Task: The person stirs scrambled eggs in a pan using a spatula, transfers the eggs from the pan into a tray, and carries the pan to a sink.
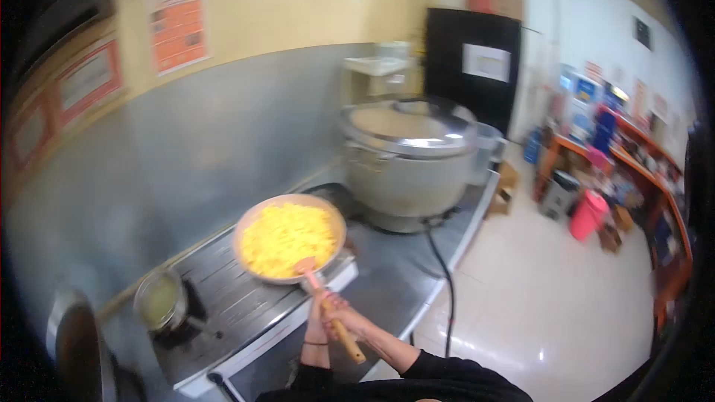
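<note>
A light-rimmed frying pan (341,232) full of yellow scrambled egg (287,238) is over the stove. My right hand (344,314) is closed around the wooden handle of a spatula (348,341), whose pinkish head rests in the egg at the pan's near edge. Close beside it, my left hand (317,321) is closed at the pan's handle, which the hands mostly cover. Both hands are crowded together just in front of the pan, and blur softens the fingers.
Behind the pan stands a large lidded metal pot (406,171) with a black hose or cord (441,260) in front. A small pot of pale liquid (160,301) sits left on the stove. Another metal vessel (74,339) is at far left. Shelves (625,152) line the right.
</note>
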`<state>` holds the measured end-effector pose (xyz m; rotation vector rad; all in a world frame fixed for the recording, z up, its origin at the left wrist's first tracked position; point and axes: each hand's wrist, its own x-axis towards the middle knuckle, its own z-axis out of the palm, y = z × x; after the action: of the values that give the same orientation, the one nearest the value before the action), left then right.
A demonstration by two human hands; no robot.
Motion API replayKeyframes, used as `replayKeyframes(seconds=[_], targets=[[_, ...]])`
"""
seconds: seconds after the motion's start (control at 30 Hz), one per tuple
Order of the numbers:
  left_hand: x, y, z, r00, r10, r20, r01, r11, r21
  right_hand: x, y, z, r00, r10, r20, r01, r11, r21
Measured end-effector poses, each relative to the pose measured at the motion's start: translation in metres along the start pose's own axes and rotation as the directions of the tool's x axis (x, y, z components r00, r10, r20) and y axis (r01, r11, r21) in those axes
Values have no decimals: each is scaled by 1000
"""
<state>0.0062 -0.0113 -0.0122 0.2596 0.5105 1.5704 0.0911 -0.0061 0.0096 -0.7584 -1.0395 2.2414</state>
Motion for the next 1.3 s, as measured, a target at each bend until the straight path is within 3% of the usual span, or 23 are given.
replayKeyframes(seconds=[0.03, 0.1, 0.17, 0.27, 0.37, 0.4, 0.43, 0.47, 0.5, 0.53, 0.63, 0.7, 0.83, 0.9, 0.93, 1.03, 1.17, 1.2, 1.3], targets=[[-7, -10, 2, 1000, -29, -5, 29, 999, 23, -13, 5, -4, 1000, -17, -24, 17, 1000, 18], [-18, -29, -1, 990, -21, 140, 12, 998, 69, -44, 9, -8, 998, -36, -42, 38, 998, 51], [-27, -50, -3, 995, -64, 72, 57, 994, 97, -79, 10, -11, 990, -98, -105, 100, 995, 10], [-50, -110, -8, 974, -185, 133, 196, 978, -72, -105, 57, -58, 983, -133, -126, 124, 989, -77], [-77, -177, -28, 924, -275, 264, 284, 959, 5, -178, 90, -84, 958, -219, -182, 217, 976, -35], [-109, -125, -2, 896, -346, 279, 355, 935, 19, -179, 77, -23, 940, -264, -217, 257, 964, -63], [-123, -116, 13, 863, -396, 313, 403, 914, 46, -198, 67, 3, 915, -278, -293, 265, 961, -85], [-129, -153, 17, 837, -419, 352, 412, 906, 99, -237, 67, -16, 891, -314, -328, 296, 949, -106], [-150, -174, 15, 789, -475, 389, 461, 877, 134, -277, 74, -9, 863, -342, -371, 317, 940, -128], [-173, -197, 15, 738, -524, 425, 508, 846, 162, -310, 88, -10, 888, -250, -387, 238, 968, -79], [-252, -218, 36, 575, -639, 510, 617, 749, 242, -378, 122, 30, 693, -379, -614, 417, 905, -88], [-290, -246, 42, 465, -712, 526, 704, 658, 267, -421, 132, 50, 500, -464, -731, 473, 854, -218], [-363, -295, 70, 199, -818, 539, 801, 452, 391, -493, 168, 51, 385, -422, -821, 514, 837, -189], [-390, -308, 89, 94, -842, 531, 796, 384, 468, -524, 175, 67, 244, -389, -888, 603, 778, -175], [-410, -321, 92, 12, -857, 514, 786, 326, 525, -538, 192, 59, 238, -439, -867, 673, 718, -178], [-454, -357, 98, -206, -849, 486, 783, 154, 602, -574, 226, 60, 60, -418, -906, 723, 645, -249], [-505, -397, 114, -415, -840, 350, 649, -3, 761, -618, 248, 66, -136, -355, -925, 816, 490, -308], [-517, -410, 116, -500, -789, 357, 614, -33, 788, -628, 246, 74, -245, -315, -917, 815, 445, -370], [-553, -438, 125, -658, -722, 214, 467, -168, 868, -655, 264, 70, -341, -213, -916, 842, 364, -398]])
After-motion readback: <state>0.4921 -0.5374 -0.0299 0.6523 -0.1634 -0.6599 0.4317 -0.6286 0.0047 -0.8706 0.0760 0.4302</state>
